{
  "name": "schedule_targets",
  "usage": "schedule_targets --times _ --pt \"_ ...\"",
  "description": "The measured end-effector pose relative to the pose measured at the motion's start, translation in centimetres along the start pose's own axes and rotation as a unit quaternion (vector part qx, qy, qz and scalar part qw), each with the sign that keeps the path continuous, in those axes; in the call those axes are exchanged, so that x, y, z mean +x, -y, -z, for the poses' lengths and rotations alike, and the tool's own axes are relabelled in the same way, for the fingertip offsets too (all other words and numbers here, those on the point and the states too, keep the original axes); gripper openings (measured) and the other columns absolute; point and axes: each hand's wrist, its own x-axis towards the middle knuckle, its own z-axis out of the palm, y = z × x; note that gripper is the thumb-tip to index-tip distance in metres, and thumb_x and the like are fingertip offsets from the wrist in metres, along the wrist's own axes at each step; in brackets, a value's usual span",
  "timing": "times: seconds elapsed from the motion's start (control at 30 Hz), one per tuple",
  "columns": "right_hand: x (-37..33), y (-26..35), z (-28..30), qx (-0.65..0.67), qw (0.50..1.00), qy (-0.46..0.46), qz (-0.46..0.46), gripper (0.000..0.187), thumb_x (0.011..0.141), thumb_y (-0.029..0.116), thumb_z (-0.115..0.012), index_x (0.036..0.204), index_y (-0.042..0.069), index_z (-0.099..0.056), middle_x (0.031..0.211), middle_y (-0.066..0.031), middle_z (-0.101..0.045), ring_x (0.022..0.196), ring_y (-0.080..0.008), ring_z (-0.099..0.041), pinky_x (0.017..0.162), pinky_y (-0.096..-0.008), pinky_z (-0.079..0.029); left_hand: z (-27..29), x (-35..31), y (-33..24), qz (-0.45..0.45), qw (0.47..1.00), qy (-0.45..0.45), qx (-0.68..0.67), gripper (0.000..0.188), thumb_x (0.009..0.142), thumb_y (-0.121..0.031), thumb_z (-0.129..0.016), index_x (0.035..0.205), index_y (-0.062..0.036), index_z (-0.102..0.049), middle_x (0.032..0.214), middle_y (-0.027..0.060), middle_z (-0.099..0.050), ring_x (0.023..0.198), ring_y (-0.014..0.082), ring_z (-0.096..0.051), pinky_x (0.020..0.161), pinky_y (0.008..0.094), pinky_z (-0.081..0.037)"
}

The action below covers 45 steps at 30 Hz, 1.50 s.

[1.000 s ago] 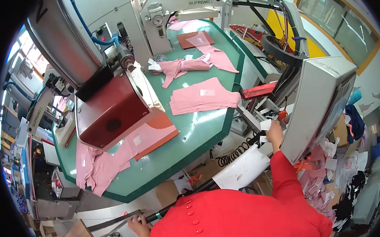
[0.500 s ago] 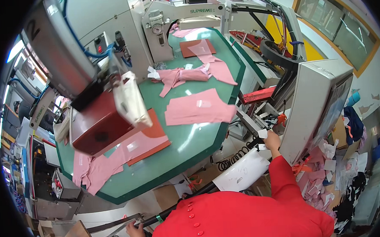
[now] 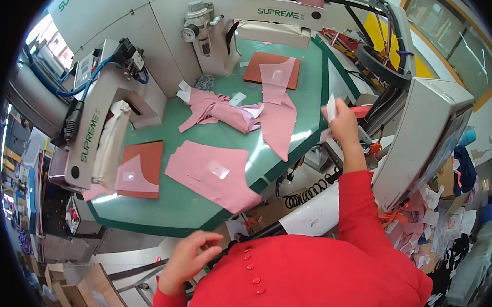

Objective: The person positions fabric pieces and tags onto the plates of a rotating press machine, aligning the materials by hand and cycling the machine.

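The right hand (image 3: 343, 127) is raised beside the right edge of the table, its fingers and thumb pinching a small white slip (image 3: 331, 107) that stands up from the grip. The left hand (image 3: 189, 260) is low, just in front of the table's near edge, loosely curled with the fingers a little apart; nothing shows in it, though its palm side is partly hidden. Both forearms are in the sleeves of a red jacket (image 3: 297, 273). On the green table (image 3: 135, 213), between the hands and the machines, lies a slanted stack of pink cloth (image 3: 202, 169) with a white patch on top. Beyond it sit a rolled pink bundle (image 3: 233, 116) and, next to that, a long pink piece (image 3: 281, 126) whose far end rests over a brown board (image 3: 251, 70). At left, another pink piece (image 3: 136, 180) with a white patch lies on a second brown board (image 3: 153, 158), partly under a press (image 3: 89, 128). A grey box (image 3: 412, 139) stands right of the right hand, above a heap of scraps (image 3: 411, 234).
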Motion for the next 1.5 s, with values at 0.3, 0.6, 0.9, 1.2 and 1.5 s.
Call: schedule_targets --times 0.3,0.6,0.9,1.2,1.5 --pt "7.7 1.8 -5.0 -0.143 0.97 0.108 0.167 0.02 0.081 0.011 -0.055 0.1 0.008 -0.063 0.102 -0.0144 -0.062 0.097 -0.0375 -0.06 0.08 -0.0448 -0.049 4.5 8.5 -5.6 -0.053 0.996 0.006 0.073 0.027 0.089 -0.019 -0.062 0.111 -0.0028 -0.065 0.097 0.0114 -0.066 0.083 0.0211 -0.062 0.075 0.0319 -0.049" --pt "4.8 6.0 -9.8 -0.112 0.936 0.216 0.255 0.018 0.077 0.01 -0.06 0.095 0.008 -0.064 0.098 -0.0129 -0.062 0.093 -0.0366 -0.06 0.078 -0.0446 -0.049 6.6 17.0 -0.2 -0.076 0.955 -0.163 0.235 0.032 0.09 -0.026 -0.06 0.11 -0.0008 -0.064 0.104 0.0161 -0.064 0.093 0.0283 -0.063 0.081 0.0363 -0.049" --pt "-2.8 12.7 -12.5 -0.092 0.896 0.31 0.304 0.012 0.079 0.007 -0.057 0.087 -0.001 -0.06 0.099 -0.0191 -0.062 0.091 -0.0382 -0.062 0.079 -0.0448 -0.051 11.2 15.7 5.7 -0.01 0.928 -0.225 0.295 0.023 0.082 -0.024 -0.064 0.091 -0.0034 -0.067 0.096 0.0179 -0.065 0.087 0.0363 -0.063 0.077 0.0443 -0.05" --pt "-4.7 15.2 -11.2 -0.062 0.891 0.251 0.373 0.028 0.069 0.007 -0.072 0.091 0.0 -0.055 0.093 -0.0177 -0.062 0.091 -0.0374 -0.06 0.079 -0.0437 -0.051 12.5 14.0 6.7 -0.176 0.886 -0.287 0.319 0.016 0.084 -0.013 -0.065 0.095 -0.0015 -0.065 0.086 0.0148 -0.066 0.081 0.0286 -0.064 0.071 0.0381 -0.05" --pt "3.4 10.0 -4.2 0.118 0.962 0.203 0.138 0.019 0.08 0.007 -0.056 0.098 0.001 -0.06 0.085 -0.0101 -0.063 0.077 -0.0206 -0.06 0.072 -0.0322 -0.049 10.0 20.2 1.0 -0.3 0.861 -0.305 0.274 0.034 0.09 -0.018 -0.064 0.121 -0.0053 -0.061 0.111 0.0065 -0.064 0.1 0.0177 -0.059 0.088 0.0324 -0.046"
